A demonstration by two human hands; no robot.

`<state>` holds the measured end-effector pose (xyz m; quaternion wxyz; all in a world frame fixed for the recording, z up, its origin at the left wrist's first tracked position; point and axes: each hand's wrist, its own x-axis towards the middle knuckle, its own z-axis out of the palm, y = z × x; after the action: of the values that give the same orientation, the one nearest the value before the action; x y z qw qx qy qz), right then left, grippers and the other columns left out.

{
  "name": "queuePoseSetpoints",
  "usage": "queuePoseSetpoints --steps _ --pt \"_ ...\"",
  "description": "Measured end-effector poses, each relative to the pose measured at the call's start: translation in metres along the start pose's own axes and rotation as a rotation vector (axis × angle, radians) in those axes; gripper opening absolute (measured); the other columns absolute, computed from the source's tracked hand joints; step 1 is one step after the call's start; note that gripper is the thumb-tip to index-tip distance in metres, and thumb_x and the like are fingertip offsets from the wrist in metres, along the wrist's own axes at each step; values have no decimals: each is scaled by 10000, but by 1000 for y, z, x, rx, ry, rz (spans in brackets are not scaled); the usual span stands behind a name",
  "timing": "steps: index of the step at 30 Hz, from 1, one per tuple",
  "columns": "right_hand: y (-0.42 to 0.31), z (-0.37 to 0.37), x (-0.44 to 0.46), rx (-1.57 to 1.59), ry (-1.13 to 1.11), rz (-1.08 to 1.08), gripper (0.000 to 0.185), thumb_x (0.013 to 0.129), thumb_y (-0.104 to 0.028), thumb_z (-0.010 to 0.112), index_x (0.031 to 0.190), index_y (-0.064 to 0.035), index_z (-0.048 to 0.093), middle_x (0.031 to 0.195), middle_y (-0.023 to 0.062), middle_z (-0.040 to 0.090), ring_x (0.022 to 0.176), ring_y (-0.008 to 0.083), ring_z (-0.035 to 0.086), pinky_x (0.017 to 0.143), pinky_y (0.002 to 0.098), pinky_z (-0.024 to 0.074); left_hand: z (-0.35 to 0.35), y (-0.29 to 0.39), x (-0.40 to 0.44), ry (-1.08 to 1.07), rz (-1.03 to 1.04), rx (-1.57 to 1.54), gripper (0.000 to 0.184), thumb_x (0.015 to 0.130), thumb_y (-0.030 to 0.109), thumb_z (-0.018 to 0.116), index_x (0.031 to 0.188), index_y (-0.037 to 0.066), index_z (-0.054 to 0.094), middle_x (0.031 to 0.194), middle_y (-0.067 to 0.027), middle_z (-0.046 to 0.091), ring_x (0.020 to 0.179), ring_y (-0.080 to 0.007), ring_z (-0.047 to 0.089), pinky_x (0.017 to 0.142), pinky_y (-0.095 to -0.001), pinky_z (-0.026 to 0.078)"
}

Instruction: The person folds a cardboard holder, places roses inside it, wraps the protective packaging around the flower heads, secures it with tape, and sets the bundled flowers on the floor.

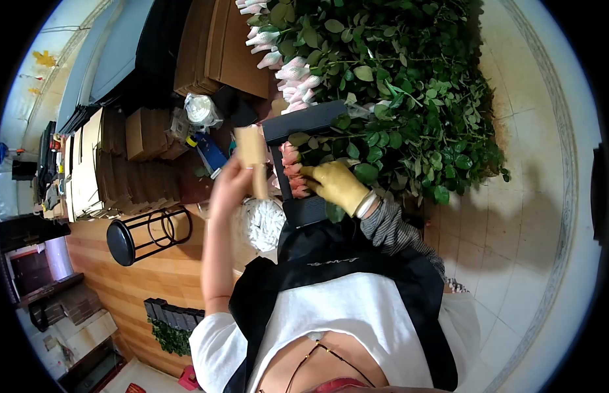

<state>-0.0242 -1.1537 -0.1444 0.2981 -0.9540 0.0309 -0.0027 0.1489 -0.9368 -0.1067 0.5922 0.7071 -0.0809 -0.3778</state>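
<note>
My bare left hand (234, 178) is closed on a folded piece of tan cardboard (251, 147), just left of a black tray-like frame (304, 123). Coral roses (293, 171) lie in a row inside this frame, their leafy stems (396, 141) running off to the right. On my right hand (337, 186) is a yellow glove; its fingers are bent against the roses near the frame's lower part. Part of the fingertips is hidden among the blooms and leaves.
White-wrapped blooms (295, 82) edge a large pile of greenery above. A tub of small white pieces (264, 224) sits beside my left forearm. Cardboard stacks (147, 134), a roll of clear wrap (201, 110) and a black stool (121, 242) are at the left.
</note>
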Motion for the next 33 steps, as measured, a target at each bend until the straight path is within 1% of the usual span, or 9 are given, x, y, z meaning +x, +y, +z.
queuePoseSetpoints --steps 5,7,10,15,20,23,27,31,33 --pt "50 -11 24 1071 -226 258 411 1000 -321 593 1260 -5 636 1093 115 713 929 178 649 825 313 529 77 -73 11 77 114 381 369 892 308 775 820 -35 656 674 -57 653 624 -112 604 562 -309 474" --pt "42 -8 30 822 -197 467 401 968 -329 635 1203 -5 644 1062 122 725 870 215 665 790 340 541 85 -69 14 243 224 714 505 798 404 839 704 -7 561 607 -157 604 523 -260 581 519 -392 453" --pt "22 0 36 310 -4 505 428 875 -378 682 1177 -77 643 987 233 705 930 418 678 801 485 542 88 -40 10 396 508 1084 561 687 458 867 852 47 524 821 -128 660 769 -314 647 678 -426 512" --pt "14 14 32 208 69 554 368 880 -394 689 1097 -100 647 964 198 720 892 408 690 795 499 547 77 -50 29 -202 872 1157 962 774 567 760 1428 -48 413 1571 -210 332 1429 -428 344 1186 -485 300" --pt "36 1 35 755 -47 514 390 910 -342 666 1156 -38 658 936 190 720 836 369 696 731 434 548 73 -42 37 -243 918 1178 985 780 649 707 1417 -49 429 1574 -205 337 1419 -413 369 1179 -484 311" --pt "7 -20 7 216 -10 216 374 975 -229 590 1305 -55 571 930 166 705 802 287 695 737 401 539 72 -42 33 -269 838 1179 993 763 576 765 1443 -43 391 1586 -219 310 1443 -422 330 1203 -494 274" --pt "-30 -67 -67 994 -441 -284 448 1028 -131 512 1466 -58 457 1429 152 546 1321 220 536 1095 389 439 73 -42 34 -238 861 1131 996 749 601 775 1442 -20 421 1582 -203 326 1444 -404 332 1198 -487 282" --pt "23 11 -134 1989 -244 496 407 1079 -83 398 1481 -28 428 1472 143 508 1377 253 478 1164 365 371 72 -46 39 -228 865 1081 949 716 580 815 1377 -11 476 1561 -199 360 1425 -405 358 1183 -486 311" --pt "49 24 -140 1202 -203 450 399 1070 -85 416 1463 -22 442 1435 141 544 1287 266 555 1074 353 466 72 -44 38 -205 897 1077 939 699 574 829 1353 -10 494 1534 -195 395 1392 -402 394 1172 -485 325"
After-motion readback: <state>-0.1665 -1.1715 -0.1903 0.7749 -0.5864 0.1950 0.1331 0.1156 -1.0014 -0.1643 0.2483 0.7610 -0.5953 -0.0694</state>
